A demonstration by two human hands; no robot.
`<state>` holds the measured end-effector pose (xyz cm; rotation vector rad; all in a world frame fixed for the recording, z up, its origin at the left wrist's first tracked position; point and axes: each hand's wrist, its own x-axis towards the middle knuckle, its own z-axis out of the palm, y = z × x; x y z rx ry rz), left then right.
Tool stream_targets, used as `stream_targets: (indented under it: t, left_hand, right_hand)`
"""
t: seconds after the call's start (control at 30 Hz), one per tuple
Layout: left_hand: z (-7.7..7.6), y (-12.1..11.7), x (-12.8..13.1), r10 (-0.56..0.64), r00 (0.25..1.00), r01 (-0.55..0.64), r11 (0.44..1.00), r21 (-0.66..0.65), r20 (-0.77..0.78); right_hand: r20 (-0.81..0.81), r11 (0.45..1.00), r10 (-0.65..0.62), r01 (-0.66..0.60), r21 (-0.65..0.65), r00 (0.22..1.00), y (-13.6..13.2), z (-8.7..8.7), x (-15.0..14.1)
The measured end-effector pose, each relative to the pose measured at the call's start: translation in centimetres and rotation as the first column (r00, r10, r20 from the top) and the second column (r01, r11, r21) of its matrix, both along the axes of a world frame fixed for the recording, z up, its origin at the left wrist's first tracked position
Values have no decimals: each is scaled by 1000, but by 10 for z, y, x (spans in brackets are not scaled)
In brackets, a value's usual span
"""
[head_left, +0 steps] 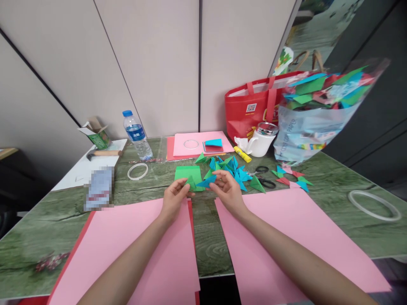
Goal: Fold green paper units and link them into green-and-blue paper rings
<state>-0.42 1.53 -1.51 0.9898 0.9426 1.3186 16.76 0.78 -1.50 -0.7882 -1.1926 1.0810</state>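
Illumination is diffuse. The wall (152, 55) at 12 o'clock is evenly bright; the panel (375, 38) at 2 o'clock is dark. Wide-angle distortion stretches the edges. Mosaic pixelation obscures one item (99, 188) between 8 and 9 o'clock.

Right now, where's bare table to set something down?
Bare table shows between the left pink paper and right pink paper, and between the small white ring and green paper. It's crowded just beyond your right hand, where folded blue and green pieces lie toward the white mug.

green table (213, 250) | folded paper pieces (242, 175) | pink sheets (311, 228) | bottle (137, 135) | mug (262, 143) | red bag (237, 112)
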Motion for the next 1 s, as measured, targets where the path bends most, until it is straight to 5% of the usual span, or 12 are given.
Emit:
stream_targets:
  t: [1.0]
  left_hand:
    - [-1, 3, 0, 25, 997, -25, 1000, 10, 67]
  right_hand:
    - [64, 999, -39, 38, 17, 997, -4, 1, -2]
